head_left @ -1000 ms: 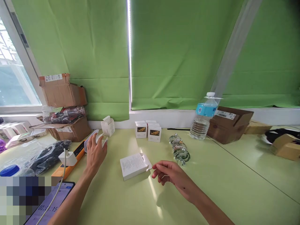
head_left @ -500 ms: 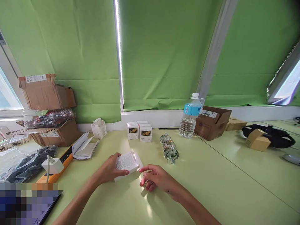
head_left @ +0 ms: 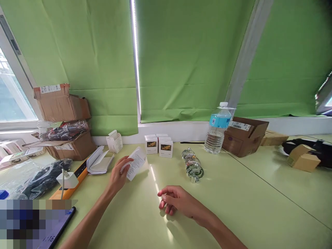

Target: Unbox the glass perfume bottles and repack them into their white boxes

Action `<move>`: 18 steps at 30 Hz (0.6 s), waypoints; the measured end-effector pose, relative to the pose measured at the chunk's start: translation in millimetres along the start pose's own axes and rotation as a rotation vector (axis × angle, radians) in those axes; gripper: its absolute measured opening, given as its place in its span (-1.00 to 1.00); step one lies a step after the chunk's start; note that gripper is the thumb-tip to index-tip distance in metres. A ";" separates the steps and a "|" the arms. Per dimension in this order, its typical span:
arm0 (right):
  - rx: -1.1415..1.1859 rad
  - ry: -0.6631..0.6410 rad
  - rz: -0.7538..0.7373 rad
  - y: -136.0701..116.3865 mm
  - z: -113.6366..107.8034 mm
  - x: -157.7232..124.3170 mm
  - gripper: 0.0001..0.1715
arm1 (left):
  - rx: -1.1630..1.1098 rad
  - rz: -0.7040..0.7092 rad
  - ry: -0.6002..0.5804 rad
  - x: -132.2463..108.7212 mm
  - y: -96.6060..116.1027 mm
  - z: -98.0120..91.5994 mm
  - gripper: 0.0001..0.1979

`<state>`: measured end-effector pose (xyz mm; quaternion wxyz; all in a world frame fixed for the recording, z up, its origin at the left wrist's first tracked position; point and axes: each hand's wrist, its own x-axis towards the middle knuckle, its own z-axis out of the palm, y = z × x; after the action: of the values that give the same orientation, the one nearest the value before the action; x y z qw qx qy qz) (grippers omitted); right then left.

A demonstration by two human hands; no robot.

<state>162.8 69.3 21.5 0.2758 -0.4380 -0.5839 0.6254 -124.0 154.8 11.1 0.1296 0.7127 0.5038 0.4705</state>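
Note:
A small white box (head_left: 137, 163) with printed text is gripped in my left hand (head_left: 119, 174), tilted and raised above the table. My right hand (head_left: 174, 200) hovers over the table to the right, fingers loosely curled and apart, holding nothing. Behind the hands stand several small white boxes with dark pictures (head_left: 166, 148). Shiny silver round items (head_left: 194, 167) lie in a row to their right. An opened white box (head_left: 114, 141) stands further left by the wall.
At left are an open notebook (head_left: 101, 164), an orange power strip (head_left: 82, 174) with a white charger (head_left: 67, 180), stacked cardboard boxes (head_left: 63, 107) and a phone (head_left: 58, 228). A water bottle (head_left: 217, 129) and a brown carton (head_left: 243, 138) stand at the back right.
My left hand has moved back and left with the white box, tipping it away from my right hand. The right hand stays nearly in place. The view has turned slightly left.

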 end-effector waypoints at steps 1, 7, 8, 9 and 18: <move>-0.003 -0.002 0.001 -0.2 -0.1 -0.4 -0.57 | 0.025 0.024 0.011 -1.1 -1.4 0.9 -0.71; -0.031 -0.013 -0.015 -0.1 -0.5 0.3 -0.57 | 0.250 0.002 0.121 -9.2 -11.1 9.3 -0.68; -0.034 -0.016 -0.019 0.2 -0.4 0.7 -0.57 | 0.272 -0.031 0.125 -10.5 -14.1 10.1 -0.67; -0.037 -0.021 -0.022 0.6 -0.2 1.0 -0.57 | 0.291 -0.055 0.115 -11.8 -17.3 10.7 -0.66; -0.071 -0.039 -0.036 4.9 0.4 0.0 -0.65 | 0.471 -0.180 -0.061 -4.1 -32.7 18.8 -0.58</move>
<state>163.2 68.4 16.8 0.2600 -0.4244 -0.6189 0.6076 -128.6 171.8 -22.4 0.0164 0.6896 0.6567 0.3048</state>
